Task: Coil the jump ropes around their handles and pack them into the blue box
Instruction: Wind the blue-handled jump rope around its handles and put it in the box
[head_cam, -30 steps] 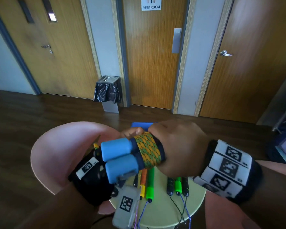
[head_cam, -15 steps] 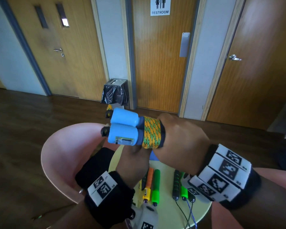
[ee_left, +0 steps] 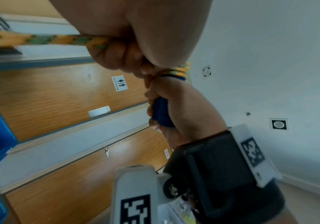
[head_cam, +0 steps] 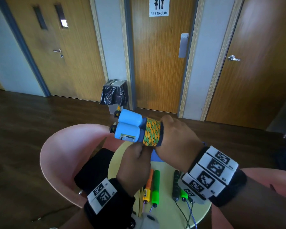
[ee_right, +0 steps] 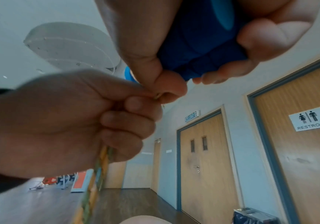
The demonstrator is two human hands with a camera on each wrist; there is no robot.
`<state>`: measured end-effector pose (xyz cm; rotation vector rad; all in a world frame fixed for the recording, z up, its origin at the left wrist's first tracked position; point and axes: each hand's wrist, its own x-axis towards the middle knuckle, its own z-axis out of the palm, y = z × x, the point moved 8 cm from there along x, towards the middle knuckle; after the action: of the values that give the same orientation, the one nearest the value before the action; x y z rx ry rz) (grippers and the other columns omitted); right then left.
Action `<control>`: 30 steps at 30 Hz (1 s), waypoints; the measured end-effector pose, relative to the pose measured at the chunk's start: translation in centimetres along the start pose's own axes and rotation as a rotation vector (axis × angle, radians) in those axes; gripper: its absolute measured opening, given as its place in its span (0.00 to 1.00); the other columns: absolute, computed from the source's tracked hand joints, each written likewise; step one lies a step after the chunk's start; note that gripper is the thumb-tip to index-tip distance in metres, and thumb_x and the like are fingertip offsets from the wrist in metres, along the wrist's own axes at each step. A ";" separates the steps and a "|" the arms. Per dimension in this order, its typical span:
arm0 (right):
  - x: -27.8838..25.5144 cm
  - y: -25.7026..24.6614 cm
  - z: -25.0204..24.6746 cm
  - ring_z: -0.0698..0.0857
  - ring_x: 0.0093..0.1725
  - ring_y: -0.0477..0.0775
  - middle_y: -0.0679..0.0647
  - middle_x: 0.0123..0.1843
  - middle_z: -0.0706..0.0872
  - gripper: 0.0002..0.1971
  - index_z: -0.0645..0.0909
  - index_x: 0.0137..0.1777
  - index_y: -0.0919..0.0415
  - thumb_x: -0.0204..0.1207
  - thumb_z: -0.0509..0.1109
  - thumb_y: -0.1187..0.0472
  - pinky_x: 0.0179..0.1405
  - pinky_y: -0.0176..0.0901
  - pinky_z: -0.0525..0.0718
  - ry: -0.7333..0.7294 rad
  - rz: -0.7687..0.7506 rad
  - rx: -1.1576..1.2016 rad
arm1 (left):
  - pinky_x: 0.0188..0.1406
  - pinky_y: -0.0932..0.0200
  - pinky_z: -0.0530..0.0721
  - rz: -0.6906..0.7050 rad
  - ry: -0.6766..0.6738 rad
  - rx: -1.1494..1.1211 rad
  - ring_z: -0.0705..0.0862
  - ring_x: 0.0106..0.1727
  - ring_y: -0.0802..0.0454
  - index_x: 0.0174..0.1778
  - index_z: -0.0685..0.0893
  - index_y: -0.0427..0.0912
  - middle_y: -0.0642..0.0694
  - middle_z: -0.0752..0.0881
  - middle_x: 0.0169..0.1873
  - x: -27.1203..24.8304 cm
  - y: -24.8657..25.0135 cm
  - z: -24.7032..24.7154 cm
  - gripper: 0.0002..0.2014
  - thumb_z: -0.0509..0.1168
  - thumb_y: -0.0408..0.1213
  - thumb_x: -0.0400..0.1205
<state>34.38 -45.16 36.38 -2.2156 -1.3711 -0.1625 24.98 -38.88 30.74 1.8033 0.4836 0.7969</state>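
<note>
Your head camera looked forward and down at your hands [head_cam: 155,154] from close above. Both wrist cameras, nearer, tilted upward, sharing the restroom door [head_cam: 158,63].

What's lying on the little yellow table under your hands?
On the yellow table lie an orange handle, a green handle and a black handle, cords trailing. A blue patch shows; the hands cover the rest.

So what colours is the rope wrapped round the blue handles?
Orange and green braided rope, clearest in the head view.
</note>
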 end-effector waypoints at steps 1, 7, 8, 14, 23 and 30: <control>0.1 0.3 0.2 0.79 0.49 0.55 0.51 0.47 0.77 0.20 0.70 0.53 0.57 0.69 0.77 0.55 0.40 0.44 0.72 0.006 0.011 -0.021 | 0.27 0.61 0.63 -0.046 -0.026 -0.034 0.64 0.22 0.60 0.24 0.75 0.54 0.56 0.69 0.18 -0.3 -0.2 0.4 0.25 0.59 0.29 0.87; -0.6 1.5 2.8 0.76 0.51 0.53 0.49 0.50 0.74 0.21 0.71 0.54 0.55 0.66 0.75 0.53 0.42 0.43 0.72 -0.142 0.047 0.155 | 0.27 0.64 0.65 -0.001 0.022 -0.018 0.65 0.22 0.59 0.23 0.71 0.46 0.55 0.67 0.18 -0.7 -0.6 -0.5 0.25 0.66 0.53 0.84; -0.8 1.7 3.1 0.79 0.48 0.52 0.49 0.48 0.76 0.20 0.72 0.53 0.54 0.64 0.75 0.54 0.39 0.42 0.73 -0.180 0.049 0.237 | 0.26 0.65 0.64 -0.001 0.043 -0.025 0.64 0.21 0.60 0.22 0.73 0.48 0.55 0.67 0.17 -0.9 -0.4 -0.8 0.24 0.65 0.52 0.84; -2.0 2.8 3.8 0.83 0.39 0.48 0.46 0.41 0.82 0.19 0.71 0.47 0.48 0.60 0.73 0.45 0.35 0.44 0.80 -0.247 0.125 0.248 | 0.24 0.64 0.61 -0.025 0.071 -0.010 0.61 0.22 0.60 0.19 0.68 0.52 0.56 0.63 0.17 -1.3 -0.7 -0.9 0.26 0.63 0.56 0.83; -0.9 3.3 2.9 0.86 0.45 0.57 0.49 0.42 0.79 0.25 0.63 0.52 0.53 0.70 0.68 0.38 0.42 0.46 0.83 -0.155 0.055 -0.232 | 0.26 0.61 0.65 -0.142 -0.011 0.091 0.66 0.21 0.59 0.38 0.88 0.44 0.55 0.71 0.16 -1.3 -2.8 0.1 0.14 0.62 0.41 0.87; -0.7 3.3 4.1 0.87 0.48 0.59 0.51 0.48 0.85 0.23 0.64 0.55 0.54 0.73 0.66 0.38 0.40 0.46 0.79 -0.236 0.040 -0.332 | 0.31 0.64 0.73 -0.140 -0.058 0.195 0.79 0.33 0.46 0.41 0.88 0.41 0.41 0.85 0.34 -1.3 -3.7 0.0 0.12 0.63 0.41 0.85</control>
<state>36.16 -44.88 31.44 -2.6039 -1.5126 -0.1246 24.25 -38.40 26.95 1.9420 0.6608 0.6156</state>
